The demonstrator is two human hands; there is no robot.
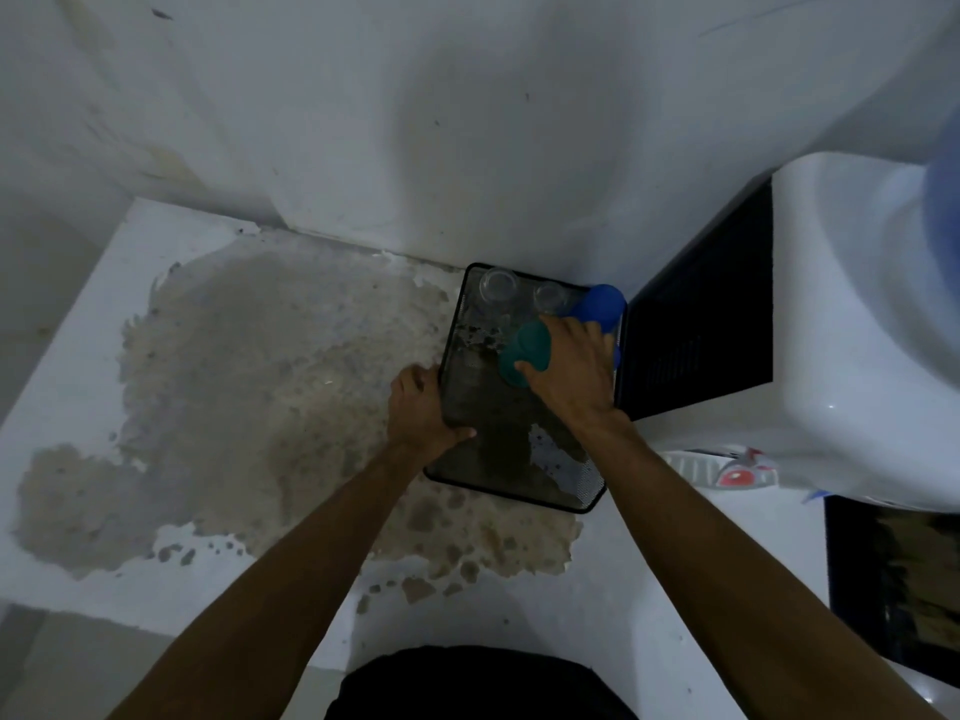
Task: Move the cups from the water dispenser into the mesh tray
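over mesh tray (582, 493), right hand (569, 368) gripping green cup (522, 350)

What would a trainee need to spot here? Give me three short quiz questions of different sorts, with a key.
1. True or false: the left hand holds the tray by its left rim.
2. Which cup does the right hand grip? A) clear cup B) teal cup C) blue cup
3. Fill in: the two clear cups stand at the tray's ____ end, by the wall.

Key:
1. True.
2. B: the teal cup; the blue cup lies beyond the fingers.
3. Far.
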